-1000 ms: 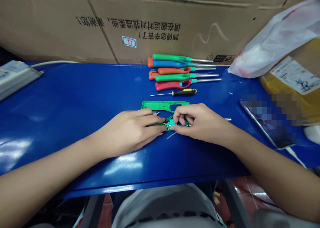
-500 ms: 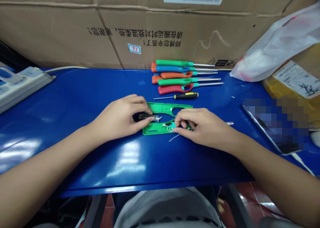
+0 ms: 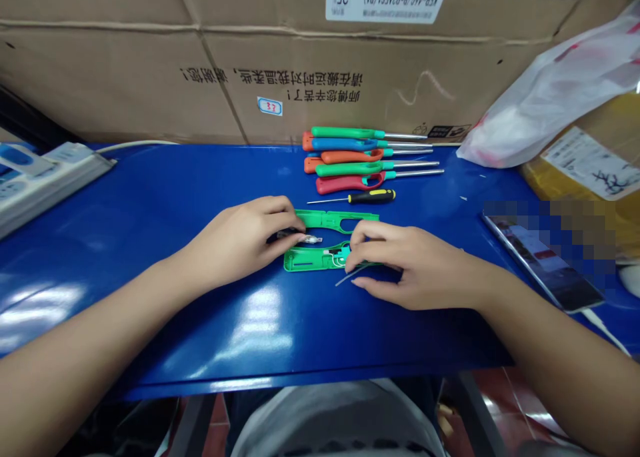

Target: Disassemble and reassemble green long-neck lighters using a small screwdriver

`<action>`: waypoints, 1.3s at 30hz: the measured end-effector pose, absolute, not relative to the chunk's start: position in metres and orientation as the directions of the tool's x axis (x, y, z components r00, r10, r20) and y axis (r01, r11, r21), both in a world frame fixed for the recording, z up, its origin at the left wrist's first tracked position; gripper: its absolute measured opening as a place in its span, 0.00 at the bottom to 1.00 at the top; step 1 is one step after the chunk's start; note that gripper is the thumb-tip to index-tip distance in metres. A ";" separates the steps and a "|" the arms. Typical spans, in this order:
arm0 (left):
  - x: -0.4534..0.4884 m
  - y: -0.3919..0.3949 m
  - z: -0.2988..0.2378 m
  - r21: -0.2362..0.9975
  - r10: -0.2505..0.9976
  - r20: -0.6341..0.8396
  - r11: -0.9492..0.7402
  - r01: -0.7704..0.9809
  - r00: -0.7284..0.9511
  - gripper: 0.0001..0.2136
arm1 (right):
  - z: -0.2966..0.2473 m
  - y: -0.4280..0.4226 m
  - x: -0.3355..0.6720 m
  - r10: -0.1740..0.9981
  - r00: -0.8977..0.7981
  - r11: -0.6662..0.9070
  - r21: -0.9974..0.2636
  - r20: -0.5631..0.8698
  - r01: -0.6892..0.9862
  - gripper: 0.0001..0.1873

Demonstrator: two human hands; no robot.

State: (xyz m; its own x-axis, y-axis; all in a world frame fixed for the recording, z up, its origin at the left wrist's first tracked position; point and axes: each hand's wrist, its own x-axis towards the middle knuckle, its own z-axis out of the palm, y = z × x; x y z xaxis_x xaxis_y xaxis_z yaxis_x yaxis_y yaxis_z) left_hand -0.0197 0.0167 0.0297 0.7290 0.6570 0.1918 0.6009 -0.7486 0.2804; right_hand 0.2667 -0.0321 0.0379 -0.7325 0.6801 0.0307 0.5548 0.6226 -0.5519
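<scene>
My left hand [image 3: 263, 229] pinches a small clear fuel tank [image 3: 313, 239] of a gas lighter between thumb and fingers; its valve end points right and the fingers cover much of its body. Behind it lies one green lighter shell half [image 3: 320, 218] with a trigger opening. The other green shell half [image 3: 310, 259] lies in front, holding a teal trigger part and white wires. Over that half's right end is my right hand [image 3: 395, 263], thumb apart from the curled fingers, hiding what lies beneath. A thin clear tube [image 3: 347, 277] sticks out beside its fingertips.
A yellow-black screwdriver [image 3: 373, 196] lies behind the shells, with several long gas lighters [image 3: 353, 169] stacked beyond it. A phone [image 3: 543, 260] with a cable is at the right, near a plastic bag [image 3: 540, 103]. A power strip [image 3: 50, 177] stands left; a large carton [image 3: 150, 83] closes off the back.
My right thumb has parted from the fingers and moved down, away from the teal trigger part. My left hand keeps its pinch, with the fuel tank slightly turned.
</scene>
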 end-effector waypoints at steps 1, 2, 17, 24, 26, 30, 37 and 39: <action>-0.020 0.016 0.030 0.278 0.653 0.190 -0.752 0.598 0.733 0.14 | 0.037 -0.032 0.267 0.667 -0.745 0.638 -0.527 0.014 0.561 0.07; -0.020 0.016 0.030 0.285 0.653 0.184 -0.751 0.596 0.735 0.13 | 0.037 -0.032 0.267 0.656 -0.755 0.654 -0.501 0.003 0.567 0.08; -0.018 0.012 0.035 0.264 0.632 0.126 -0.765 0.588 0.765 0.15 | 0.036 -0.030 0.263 0.677 -0.736 0.597 -0.589 0.005 0.545 0.05; -0.017 0.011 0.034 0.361 0.642 0.050 -0.726 0.585 0.765 0.12 | 0.036 -0.029 0.262 0.678 -0.735 0.585 -0.593 -0.016 0.553 0.06; -0.016 0.012 0.033 0.395 0.651 0.044 -0.708 0.585 0.758 0.12 | 0.036 -0.030 0.263 0.679 -0.734 0.583 -0.592 -0.023 0.557 0.06; -0.016 0.012 0.033 0.439 0.661 0.060 -0.691 0.575 0.748 0.11 | 0.037 -0.030 0.263 0.676 -0.737 0.586 -0.585 -0.030 0.561 0.06; -0.011 0.008 0.033 0.527 0.683 0.282 -0.697 0.487 0.673 0.08 | 0.036 -0.030 0.262 0.694 -0.720 0.582 -0.582 -0.009 0.568 0.05; -0.009 0.006 0.032 0.581 0.691 0.309 -0.681 0.446 0.653 0.07 | 0.035 -0.030 0.261 0.715 -0.699 0.561 -0.601 0.006 0.569 0.05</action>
